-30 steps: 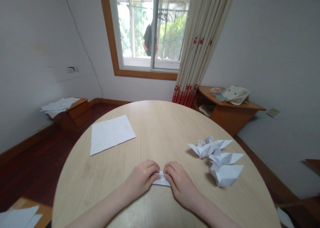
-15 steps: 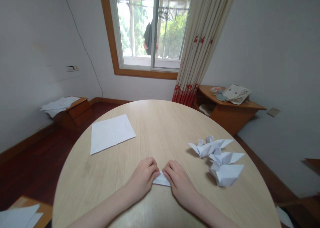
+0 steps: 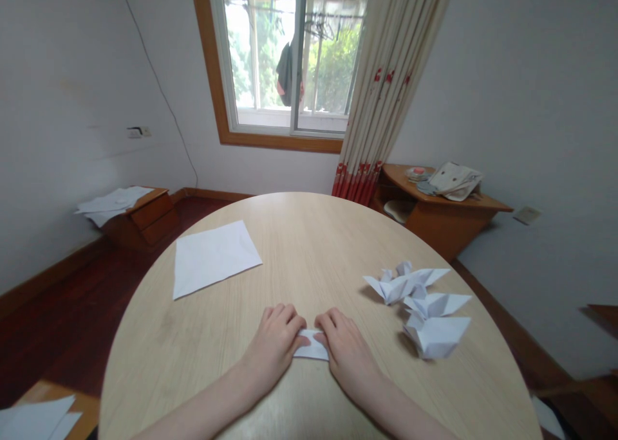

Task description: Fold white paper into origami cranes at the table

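A small folded piece of white paper [image 3: 311, 348] lies on the round wooden table [image 3: 299, 234], close in front of me. My left hand [image 3: 279, 337] grips its left end, the thumb on top and the fingers curled at the far edge. At the right end, my right hand [image 3: 344, 343] holds it the same way. The middle of the paper shows between the two thumbs; its ends are hidden under the hands.
Several folded white paper figures [image 3: 425, 311] stand together on the table's right side. A flat white paper sheet [image 3: 217, 258] lies at the left. Behind the table are a low cabinet [image 3: 149, 218] with papers and a corner desk [image 3: 434, 224] with a cloth bag.
Both hands have spread slightly apart, the thumbs now lying on the paper, and more of its middle shows. The sheet and the paper figures have stayed in place.
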A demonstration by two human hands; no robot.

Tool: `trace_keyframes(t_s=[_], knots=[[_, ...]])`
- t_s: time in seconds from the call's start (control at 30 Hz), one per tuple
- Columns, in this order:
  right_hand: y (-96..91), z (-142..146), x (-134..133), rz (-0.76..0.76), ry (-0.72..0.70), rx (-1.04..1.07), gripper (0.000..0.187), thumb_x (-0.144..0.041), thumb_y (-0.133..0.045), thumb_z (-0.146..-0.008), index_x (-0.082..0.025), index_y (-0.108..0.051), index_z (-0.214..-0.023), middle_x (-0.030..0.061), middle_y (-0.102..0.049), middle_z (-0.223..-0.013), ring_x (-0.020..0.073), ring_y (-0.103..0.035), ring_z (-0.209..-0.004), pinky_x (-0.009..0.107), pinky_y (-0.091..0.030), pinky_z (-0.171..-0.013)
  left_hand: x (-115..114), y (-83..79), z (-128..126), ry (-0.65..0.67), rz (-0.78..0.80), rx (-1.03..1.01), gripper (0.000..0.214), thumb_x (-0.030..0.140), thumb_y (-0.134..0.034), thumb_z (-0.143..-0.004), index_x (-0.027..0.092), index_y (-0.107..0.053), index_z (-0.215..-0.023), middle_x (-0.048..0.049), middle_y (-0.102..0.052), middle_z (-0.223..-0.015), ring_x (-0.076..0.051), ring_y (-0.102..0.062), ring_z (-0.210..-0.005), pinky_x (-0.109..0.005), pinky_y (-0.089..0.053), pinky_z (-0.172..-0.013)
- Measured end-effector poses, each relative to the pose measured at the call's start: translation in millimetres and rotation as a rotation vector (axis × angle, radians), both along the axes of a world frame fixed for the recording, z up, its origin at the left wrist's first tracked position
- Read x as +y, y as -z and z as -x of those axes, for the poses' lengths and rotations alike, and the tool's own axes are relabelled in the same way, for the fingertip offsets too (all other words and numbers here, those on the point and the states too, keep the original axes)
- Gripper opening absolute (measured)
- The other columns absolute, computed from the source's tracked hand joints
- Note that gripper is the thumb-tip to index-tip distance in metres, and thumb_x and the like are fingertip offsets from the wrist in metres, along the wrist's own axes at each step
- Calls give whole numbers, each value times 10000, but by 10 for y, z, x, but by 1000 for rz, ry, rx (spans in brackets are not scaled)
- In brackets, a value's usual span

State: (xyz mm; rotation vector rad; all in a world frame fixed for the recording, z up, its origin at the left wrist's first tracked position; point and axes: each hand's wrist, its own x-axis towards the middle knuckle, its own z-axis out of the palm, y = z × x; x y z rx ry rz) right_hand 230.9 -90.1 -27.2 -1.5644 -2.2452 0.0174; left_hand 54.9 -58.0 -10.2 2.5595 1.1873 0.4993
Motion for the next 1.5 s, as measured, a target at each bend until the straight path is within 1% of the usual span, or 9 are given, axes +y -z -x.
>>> trace_keyframes(t_s=[0.17, 0.37, 0.53, 0.73, 0.83, 1.0, 1.13, 1.33, 1.5], knots=[[-63, -28, 4, -82, -70, -71, 108, -109, -485, -914, -190, -533, -859, 52, -612, -862, 223, -558, -789, 333, -387, -671, -44, 18, 6, -9, -60, -39, 33, 139, -600, -877, 172, -604, -876, -39, -581, -906, -218, -541, -873, -344, -374, -754], [-48, -53, 12, -121, -118, 6, 107, -114, -463, -928, -182, -524, -871, 53, -611, -844, 216, -536, -775, 335, -386, -679, -47, 27, 1, -16, -57, -100, 80, 92, -626, -837, 163, -602, -863, -38, -584, -895, -208, -547, -840, -329, -399, -740], [-43, -72, 6, -66, -160, 60, 96, -76, -527, -887, -169, -531, -913, 68, -604, -889, 237, -532, -819, 357, -421, -705, -60, 33, 6, 4, -77, -104, 74, 94, -621, -845, 165, -612, -864, -36, -591, -884, -207, -541, -823, -325, -400, -729], [-202, -169, -3, 55, -247, 154, 120, -67, -559, -866, -175, -542, -917, 64, -583, -911, 228, -533, -874, 351, -459, -749, -51, 26, 16, 61, -134, -140, 67, 139, -608, -869, 185, -615, -821, -15, -596, -834, -193, -522, -778, -317, -371, -700], [-259, -228, 5, 61, -258, 151, 103, -88, -556, -868, -179, -546, -916, 66, -586, -908, 232, -534, -866, 366, -461, -750, -35, 12, 25, 84, -173, -170, 88, 137, -587, -877, 181, -604, -803, -14, -596, -810, -185, -507, -750, -314, -357, -681], [-266, -318, 42, 26, -261, 145, 134, -139, -519, -896, -190, -549, -1017, 79, -620, -936, 245, -551, -862, 386, -464, -741, 28, -19, 69, 80, -245, -197, 102, 144, -542, -901, 175, -603, -825, -26, -599, -789, -193, -491, -747, -321, -349, -669], [-236, -363, 72, -37, -248, 272, 205, -176, -518, -904, -199, -523, -1107, 87, -634, -966, 238, -578, -878, 374, -484, -757, 87, -30, 109, 63, -269, -219, 115, 159, -516, -919, 167, -599, -839, -39, -603, -802, -204, -495, -767, -324, -364, -676], [-250, -361, 69, -63, -285, 448, 145, -144, -505, -887, -214, -586, -985, 82, -637, -983, 210, -603, -920, 340, -510, -793, 113, -36, 142, 56, -201, -295, 143, 186, -483, -946, 165, -592, -857, -48, -592, -841, -196, -525, -796, -313, -397, -703], [-272, -377, 69, -35, -318, 513, 163, -192, -563, -879, -229, -709, -941, 67, -672, -916, 185, -641, -836, 288, -528, -717, 145, -24, 154, 84, -74, -364, 140, 220, -507, -945, 174, -584, -838, -33, -608, -827, -190, -547, -811, -311, -398, -737]])
